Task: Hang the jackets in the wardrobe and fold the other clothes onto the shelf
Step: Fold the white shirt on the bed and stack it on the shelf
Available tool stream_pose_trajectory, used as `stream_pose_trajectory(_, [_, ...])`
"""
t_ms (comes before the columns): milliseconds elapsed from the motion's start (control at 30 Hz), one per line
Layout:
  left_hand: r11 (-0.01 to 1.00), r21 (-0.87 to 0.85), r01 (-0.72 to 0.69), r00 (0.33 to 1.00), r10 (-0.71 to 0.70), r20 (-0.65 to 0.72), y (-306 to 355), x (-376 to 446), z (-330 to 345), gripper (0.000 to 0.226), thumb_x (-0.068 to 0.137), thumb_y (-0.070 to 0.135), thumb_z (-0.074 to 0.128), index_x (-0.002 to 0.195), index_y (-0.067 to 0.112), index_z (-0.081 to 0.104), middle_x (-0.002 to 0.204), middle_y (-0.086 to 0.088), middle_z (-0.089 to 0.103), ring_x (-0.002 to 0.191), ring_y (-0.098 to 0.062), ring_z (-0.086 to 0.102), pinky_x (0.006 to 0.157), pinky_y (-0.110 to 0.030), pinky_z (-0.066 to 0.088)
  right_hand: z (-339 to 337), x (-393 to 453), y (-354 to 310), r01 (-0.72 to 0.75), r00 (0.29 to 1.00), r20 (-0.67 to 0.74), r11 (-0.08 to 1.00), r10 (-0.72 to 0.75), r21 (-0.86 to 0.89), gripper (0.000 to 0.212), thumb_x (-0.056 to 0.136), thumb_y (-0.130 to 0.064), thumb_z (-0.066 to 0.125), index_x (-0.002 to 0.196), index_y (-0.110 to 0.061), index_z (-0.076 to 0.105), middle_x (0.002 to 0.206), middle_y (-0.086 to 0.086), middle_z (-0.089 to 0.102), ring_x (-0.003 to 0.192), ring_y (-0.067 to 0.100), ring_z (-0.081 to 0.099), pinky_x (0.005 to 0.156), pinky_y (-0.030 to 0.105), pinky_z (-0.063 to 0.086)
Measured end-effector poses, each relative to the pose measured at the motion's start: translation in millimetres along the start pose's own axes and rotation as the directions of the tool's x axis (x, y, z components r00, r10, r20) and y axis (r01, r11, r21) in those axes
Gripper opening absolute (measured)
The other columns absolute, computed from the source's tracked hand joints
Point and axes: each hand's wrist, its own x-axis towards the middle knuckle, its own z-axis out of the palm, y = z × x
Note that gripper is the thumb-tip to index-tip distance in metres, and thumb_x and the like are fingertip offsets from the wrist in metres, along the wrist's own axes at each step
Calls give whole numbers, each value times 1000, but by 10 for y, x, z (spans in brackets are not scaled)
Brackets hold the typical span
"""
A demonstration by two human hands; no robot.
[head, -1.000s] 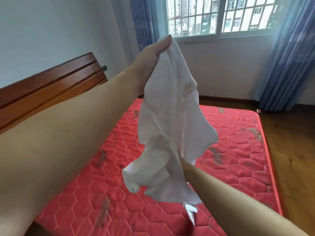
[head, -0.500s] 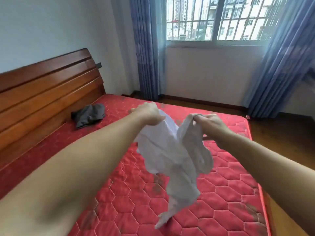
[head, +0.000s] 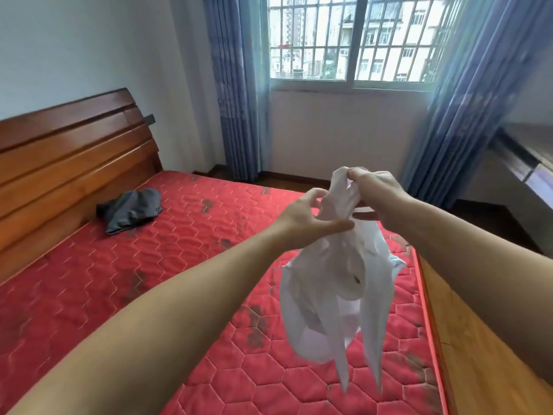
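Both hands up over the mattress (head: 125, 283), working the top of a white shirt (head: 338, 283). Right hand (head: 378, 191) pinching a bunched edge at the very top, fingers curled tight round the cloth. Left hand (head: 305, 218) just beside it, lower, thumb and fingers closed on a fold of the same cloth. Shirt hanging free above the mattress, crumpled and twisted, two thin tails trailing at the bottom, nothing of it touching the quilting. Hard to tell which part is collar, hem or sleeve.

Likely step: finding the shoulders or collar so as to open the shirt out for folding. Not yet flat, not yet folded; no wardrobe or shelf in view.

To do it well:
- Keep one pinch fixed and run the other along the seam away from it, rather than grabbing a fresh bunch.
- Draw the hands apart once two matching corners are found, then give one short shake to drop the twists.
- Lay it flat on the mattress, clear of the stained patches if possible.
- Smooth from the middle outward before the first fold.

Risk, as a guess: thin cloth clinging to itself, sleeves staying turned inside.

Gray garment (head: 130, 209) lying in a heap on the mattress near the headboard (head: 68, 154), well apart from the shirt, waiting its turn.
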Motion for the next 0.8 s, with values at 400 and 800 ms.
stream_pose_trajectory(400, [987,-98,131,989,-136,-52,133,174,445,60,70,58,77,112,24,51,99,4,64,89,-13,66,83,-39,57,-459,68,123,-319,948,124,873,295,368,30,95,-32,47,108,-12,65,98,10,72,88,27,68,78,37,54])
stream_pose_trajectory(800, [957,274,96,980,-43,-196,176,321,179,34,91,28,47,62,12,54,59,-1,57,59,-26,62,55,-41,57,-778,-18,584,69,992,-61,869,-113,-490,23,73,-28,76,86,-17,61,80,2,61,69,18,57,58,29,45])
